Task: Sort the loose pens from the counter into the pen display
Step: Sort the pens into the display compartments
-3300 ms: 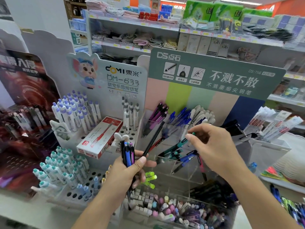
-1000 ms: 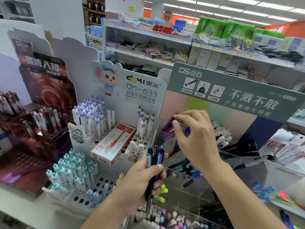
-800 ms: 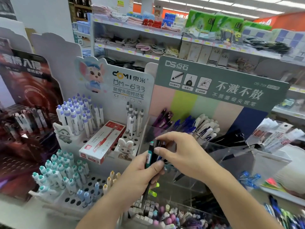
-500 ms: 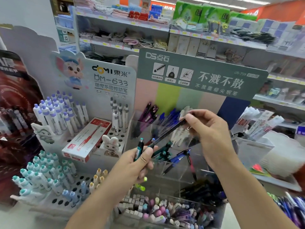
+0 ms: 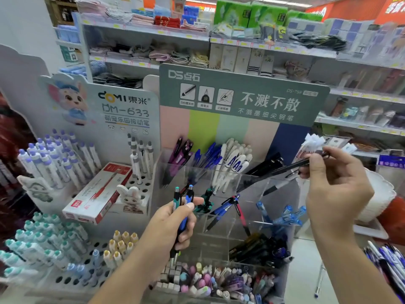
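Head view. The left hand (image 5: 173,224) is closed around two pens (image 5: 183,207), one teal-topped and one blue, held upright in front of the clear acrylic pen display (image 5: 221,229). The right hand (image 5: 335,189) pinches one end of a black pen (image 5: 278,172) between thumb and fingers; the pen slants down to the left, its tip over the display's upper right compartment, where other black pens (image 5: 266,165) stand. The upper row also holds purple, blue and white pens (sorted by colour). The green header board (image 5: 243,95) reads "DS", "DS-756" and "不溅不散". The white stand (image 5: 122,110) on the left reads "DOMI 東米" and "DM-633". A red and white pen box (image 5: 96,194) leans on that stand; its print is too blurred to read.
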